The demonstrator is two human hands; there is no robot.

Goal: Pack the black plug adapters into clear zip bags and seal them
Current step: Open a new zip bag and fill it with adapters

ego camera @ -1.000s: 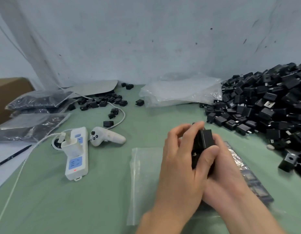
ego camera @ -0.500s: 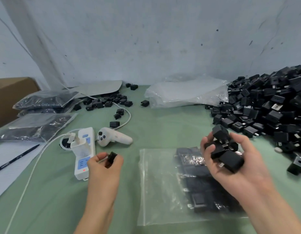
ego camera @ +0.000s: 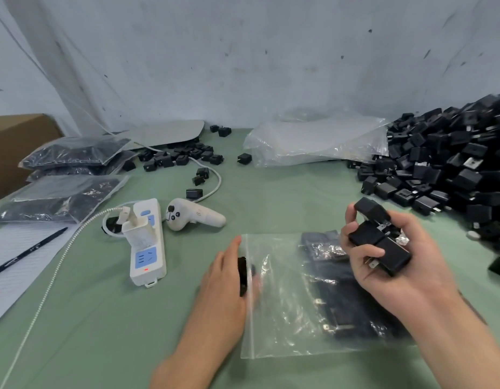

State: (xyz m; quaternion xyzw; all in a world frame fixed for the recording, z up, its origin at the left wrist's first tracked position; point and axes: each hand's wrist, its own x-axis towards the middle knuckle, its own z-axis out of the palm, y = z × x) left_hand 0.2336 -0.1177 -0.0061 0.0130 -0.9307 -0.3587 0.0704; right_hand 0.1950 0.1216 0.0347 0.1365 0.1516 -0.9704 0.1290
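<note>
A clear zip bag [ego camera: 288,301] lies flat on the green table in front of me, its zip edge to the left, with several black adapters inside at its right half. My left hand [ego camera: 226,279] holds one black plug adapter [ego camera: 242,276] at the bag's open left edge, fingertips partly inside the plastic. My right hand [ego camera: 389,259] is raised over the bag's right side and grips a clutch of black adapters [ego camera: 379,240]. A large heap of loose black adapters [ego camera: 450,169] fills the right of the table.
A white power strip [ego camera: 148,242] with a charger and a white controller [ego camera: 192,217] lie left of the bag. Filled bags [ego camera: 63,192] and a cardboard box [ego camera: 16,144] sit far left, with a pen [ego camera: 27,255] on paper. Empty clear bags [ego camera: 316,144] lie at the back.
My left hand has carried its single adapter rightwards from near the power strip to the bag's open edge. My right hand has stayed above the bag with its handful.
</note>
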